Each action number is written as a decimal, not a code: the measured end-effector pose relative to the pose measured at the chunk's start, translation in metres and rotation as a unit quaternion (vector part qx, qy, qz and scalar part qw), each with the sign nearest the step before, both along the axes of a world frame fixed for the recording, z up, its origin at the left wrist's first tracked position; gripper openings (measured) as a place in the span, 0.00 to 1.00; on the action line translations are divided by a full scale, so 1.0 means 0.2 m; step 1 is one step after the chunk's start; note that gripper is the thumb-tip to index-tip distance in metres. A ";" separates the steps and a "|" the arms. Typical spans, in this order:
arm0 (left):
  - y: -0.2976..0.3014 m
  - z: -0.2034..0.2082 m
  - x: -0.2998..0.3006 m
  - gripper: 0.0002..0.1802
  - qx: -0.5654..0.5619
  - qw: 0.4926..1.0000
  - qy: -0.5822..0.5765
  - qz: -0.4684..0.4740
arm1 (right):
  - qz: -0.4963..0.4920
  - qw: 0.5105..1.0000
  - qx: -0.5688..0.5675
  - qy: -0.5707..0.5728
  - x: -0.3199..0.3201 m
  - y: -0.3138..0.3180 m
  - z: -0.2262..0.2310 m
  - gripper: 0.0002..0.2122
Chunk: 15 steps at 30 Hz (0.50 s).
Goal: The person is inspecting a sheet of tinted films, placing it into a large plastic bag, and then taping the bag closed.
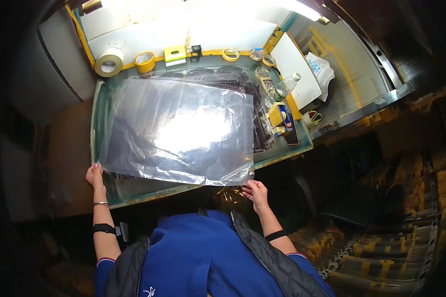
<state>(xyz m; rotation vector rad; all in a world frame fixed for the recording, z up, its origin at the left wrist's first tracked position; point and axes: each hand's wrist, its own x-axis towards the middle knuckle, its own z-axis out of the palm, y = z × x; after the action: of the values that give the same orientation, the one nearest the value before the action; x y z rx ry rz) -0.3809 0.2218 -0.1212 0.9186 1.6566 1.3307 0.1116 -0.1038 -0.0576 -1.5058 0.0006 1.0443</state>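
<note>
A large clear plastic sheet (148,133) spreads over dark printed sheets on the glass-topped table (178,190), with a bright glare across its middle. My left hand (94,175) pinches its near left corner at the table's left edge. At the near right corner, my right hand (255,194) grips the sheet between thumb and fingers, just past the front edge. The plastic is wrinkled close to that right corner. Dark patterned film (218,74) shows beyond the sheet's far edge and along its right side.
Along the back stand a wide tape roll (109,62), a yellow tape roll (144,62), a yellow-green box (175,55) and a thin tape ring (230,54). A clear bottle (286,88) and a tape dispenser (280,119) sit at the right. Scissors (314,117) hang beyond the right edge.
</note>
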 end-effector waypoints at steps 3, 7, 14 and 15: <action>-0.01 0.05 0.08 0.12 0.003 1.000 -0.005 0.009 | 0.008 1.000 -0.006 -0.026 0.01 0.00 -0.02 0.09; 0.00 0.05 0.05 0.11 0.001 1.000 -0.008 0.012 | 0.001 0.998 -0.003 -0.068 0.01 0.02 -0.05 0.07; 0.05 -0.02 0.01 0.11 0.013 0.999 -0.031 -0.006 | 0.006 0.990 -0.014 -0.140 0.04 0.04 -0.11 0.07; 0.05 -0.04 -0.01 0.11 0.016 0.999 -0.029 0.000 | 0.014 0.988 -0.021 -0.154 0.03 0.04 -0.11 0.07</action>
<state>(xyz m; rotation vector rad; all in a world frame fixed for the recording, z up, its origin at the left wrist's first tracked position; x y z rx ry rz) -0.3824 0.2311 -0.1286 0.8914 1.5950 1.3754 0.1185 -0.0952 -0.0796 -1.6973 -0.2181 0.8293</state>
